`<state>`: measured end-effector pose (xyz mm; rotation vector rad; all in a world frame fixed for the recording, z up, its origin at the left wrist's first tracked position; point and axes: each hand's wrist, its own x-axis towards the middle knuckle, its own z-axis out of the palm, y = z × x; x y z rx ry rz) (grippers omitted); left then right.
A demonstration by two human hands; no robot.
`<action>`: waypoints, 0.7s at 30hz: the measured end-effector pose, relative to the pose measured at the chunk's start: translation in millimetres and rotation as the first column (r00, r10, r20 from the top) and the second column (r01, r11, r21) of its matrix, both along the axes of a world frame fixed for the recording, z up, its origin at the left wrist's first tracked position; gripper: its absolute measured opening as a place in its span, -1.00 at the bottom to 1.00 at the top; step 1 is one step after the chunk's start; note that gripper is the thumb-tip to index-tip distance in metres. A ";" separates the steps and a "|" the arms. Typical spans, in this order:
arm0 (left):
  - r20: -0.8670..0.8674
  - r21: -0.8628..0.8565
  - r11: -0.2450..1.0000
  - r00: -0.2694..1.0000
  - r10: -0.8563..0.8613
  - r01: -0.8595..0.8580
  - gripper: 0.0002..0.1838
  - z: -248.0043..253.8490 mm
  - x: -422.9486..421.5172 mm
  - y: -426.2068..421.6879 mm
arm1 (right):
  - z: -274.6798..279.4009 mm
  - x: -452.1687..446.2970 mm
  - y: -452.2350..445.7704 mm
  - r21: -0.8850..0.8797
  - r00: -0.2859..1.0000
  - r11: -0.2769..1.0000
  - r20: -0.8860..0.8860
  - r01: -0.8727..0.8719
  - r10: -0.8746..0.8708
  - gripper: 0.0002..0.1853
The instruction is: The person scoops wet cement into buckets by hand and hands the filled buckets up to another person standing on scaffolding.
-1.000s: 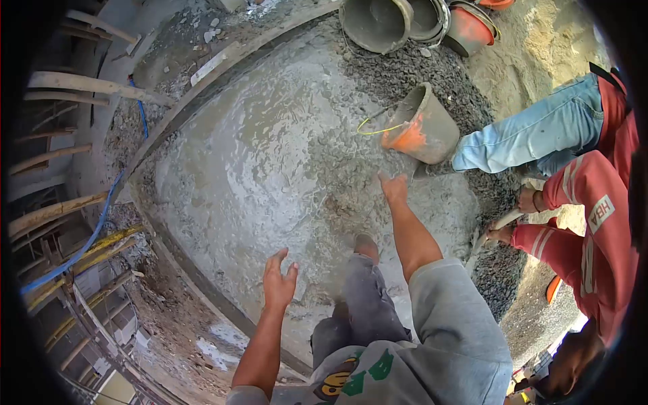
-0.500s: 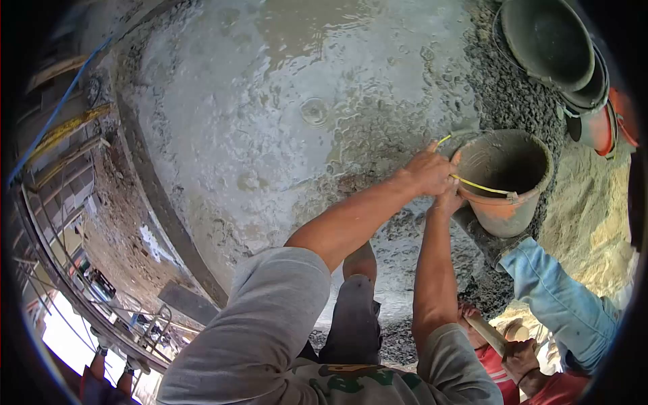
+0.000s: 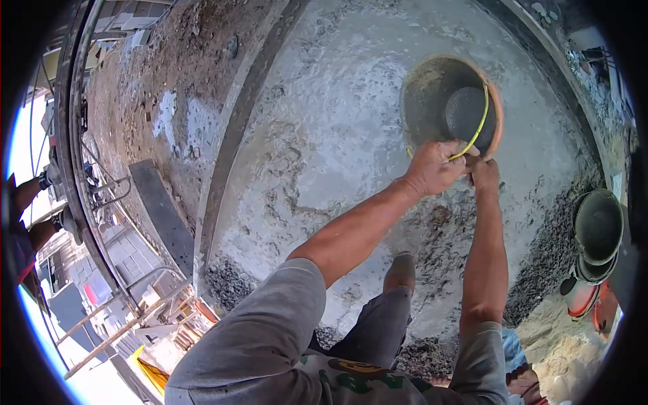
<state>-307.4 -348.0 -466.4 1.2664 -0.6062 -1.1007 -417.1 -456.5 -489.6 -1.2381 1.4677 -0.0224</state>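
Observation:
A cement-smeared bucket [image 3: 432, 101] with an orange rim and a yellow handle [image 3: 482, 125] is in front of me, over wet grey cement [image 3: 337, 101]. Its mouth is turned toward me, and the grey inside and round bottom show. My left hand [image 3: 434, 167] is closed around the handle near the rim. Right beside it, my right hand [image 3: 484, 172] grips the near edge of the rim, its fingers partly hidden. Whether the bucket touches the cement I cannot tell.
Stacked buckets [image 3: 599, 226] stand at the right, near gravel and a sand heap [image 3: 570, 351]. A form edge [image 3: 233, 128] borders the cement on the left, with a dark board [image 3: 160, 212] beyond it. Another person's hands and feet show at the far left.
My hands have carried the bucket away from the gravel and out over the wet cement, tipping its mouth. My view has turned left, and the person in jeans has mostly left it.

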 end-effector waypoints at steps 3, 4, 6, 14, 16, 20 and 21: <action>-0.009 0.099 0.946 0.951 0.310 -0.308 -0.75 -11.4 99.4 81.2 | -79.5 93.8 23.4 -0.455 0.406 0.050 -0.734 -0.889 0.544 -0.67; -0.090 0.186 0.882 0.886 0.455 -0.434 -0.76 -26.7 126.7 115.7 | -69.8 129.3 56.2 -0.454 0.509 0.250 -0.648 -0.855 0.567 -0.66; -0.189 0.438 0.619 0.607 0.772 -0.652 -0.78 -67.3 166.2 195.8 | -50.3 200.0 121.7 -0.417 0.736 0.613 -0.475 -0.670 0.481 -0.62; -0.499 0.503 0.598 0.355 0.791 -0.625 -0.44 -117.6 105.6 405.1 | -63.0 272.9 294.6 -0.261 0.509 0.438 -0.385 -0.860 0.770 -0.05; -0.497 0.519 0.568 0.315 0.809 -0.639 -0.46 -90.7 99.3 443.3 | -79.6 262.8 330.5 -0.234 0.446 0.381 -0.406 -0.895 0.798 0.04; -0.288 0.663 0.412 0.295 0.911 -0.625 -0.51 -34.7 105.8 504.1 | -38.9 270.4 411.9 0.046 0.475 0.516 -0.327 -0.856 0.817 0.04; -0.207 0.715 0.369 0.324 0.923 -0.594 -0.52 -13.2 112.5 518.8 | -41.1 264.9 432.1 0.063 0.486 0.530 -0.320 -0.846 0.814 0.02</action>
